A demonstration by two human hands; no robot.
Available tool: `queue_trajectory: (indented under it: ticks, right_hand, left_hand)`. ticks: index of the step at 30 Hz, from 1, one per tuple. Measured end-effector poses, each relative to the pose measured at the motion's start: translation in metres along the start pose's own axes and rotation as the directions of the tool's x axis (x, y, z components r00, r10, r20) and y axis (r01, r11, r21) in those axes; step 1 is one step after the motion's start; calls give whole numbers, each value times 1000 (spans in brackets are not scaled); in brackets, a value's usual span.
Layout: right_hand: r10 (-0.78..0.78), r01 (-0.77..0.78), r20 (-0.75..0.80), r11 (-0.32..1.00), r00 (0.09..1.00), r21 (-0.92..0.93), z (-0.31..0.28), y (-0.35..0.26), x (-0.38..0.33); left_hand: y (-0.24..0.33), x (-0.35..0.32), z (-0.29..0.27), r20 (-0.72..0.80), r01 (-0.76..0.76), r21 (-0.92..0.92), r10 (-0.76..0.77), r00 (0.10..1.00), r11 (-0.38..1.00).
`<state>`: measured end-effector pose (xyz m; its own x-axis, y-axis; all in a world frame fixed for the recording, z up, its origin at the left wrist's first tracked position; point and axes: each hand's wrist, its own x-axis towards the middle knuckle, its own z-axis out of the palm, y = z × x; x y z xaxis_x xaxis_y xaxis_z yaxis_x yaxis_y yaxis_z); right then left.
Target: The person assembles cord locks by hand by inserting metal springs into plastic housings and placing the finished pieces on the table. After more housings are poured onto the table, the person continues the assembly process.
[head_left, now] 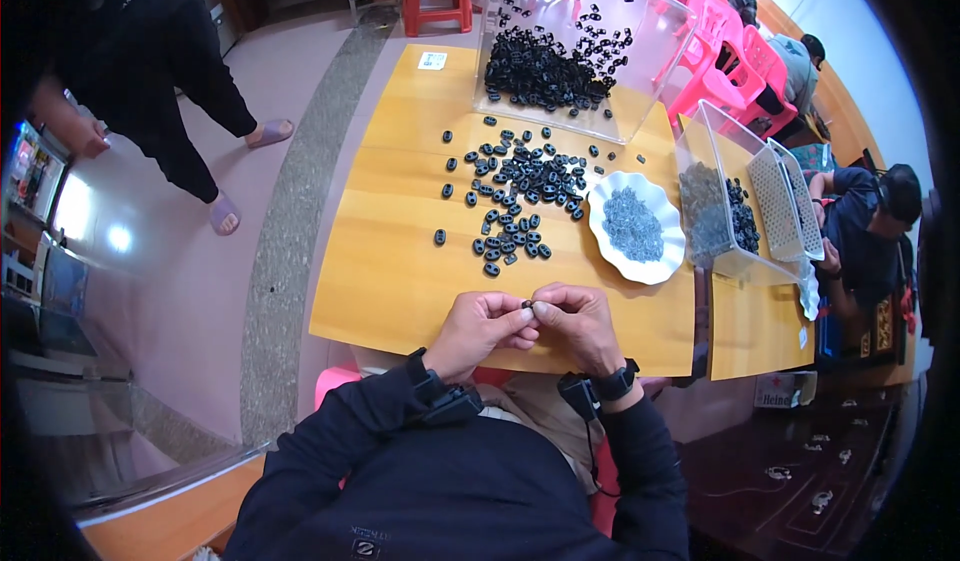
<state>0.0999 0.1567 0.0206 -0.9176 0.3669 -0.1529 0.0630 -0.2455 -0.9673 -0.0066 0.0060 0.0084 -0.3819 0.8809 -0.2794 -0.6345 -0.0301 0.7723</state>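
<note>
1. At 10 o'clock from the hands, well away from the yellow wood-grained bench [385,171], we see a standing person [160,91] in dark clothes and purple slippers.
2. At the bench's near edge, our left hand [477,331] pinches with thumb and forefinger, its other fingers curled.
3. Between the two hands' fingertips sits one small dark piece [528,305], mostly covered. We judge that work on it is under way, but cannot tell how far.
4. From 11 to 12 o'clock, glossy black oval pieces with two round marks [540,178] lie loose, some heaped, others apart. We cannot pick out any as finished.
5. Beyond them at 12 o'clock, a big clear plastic bin [645,111] holds many more black pieces; whether these are done or waiting, we cannot say.
6. Our right hand [580,323] meets the left, its thumb and forefinger pinching the same piece.
7. At 1 o'clock, a white scalloped plate [673,246] carries a mound of small clear bits [632,226], plenty left by our reckoning.
8. At 2 o'clock stand a second clear bin [727,148], partly filled with dark pieces, and a white perforated basket [785,211].
</note>
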Motion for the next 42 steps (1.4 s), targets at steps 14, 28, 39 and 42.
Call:
queue_trajectory:
  ticks: [14,28,39,42]
  right_hand:
    - [-162,176,70,927,984,-330,0,-3,11]
    - [-304,112,47,199,952,-974,-15,-15,61]
    - [-60,8,-136,936,989,-353,-35,-13,40]
    - [46,-64,-131,988,990,-138,-33,-12,35]
  left_hand:
    - [7,0,-2,-82,-34,-71,28,996,997]
    - [12,2,-4,-162,-62,-103,45,986,993]
    - [14,0,-5,-177,-58,-121,36,984,991]
    - [13,0,-5,-193,-43,-119,19,981,992]
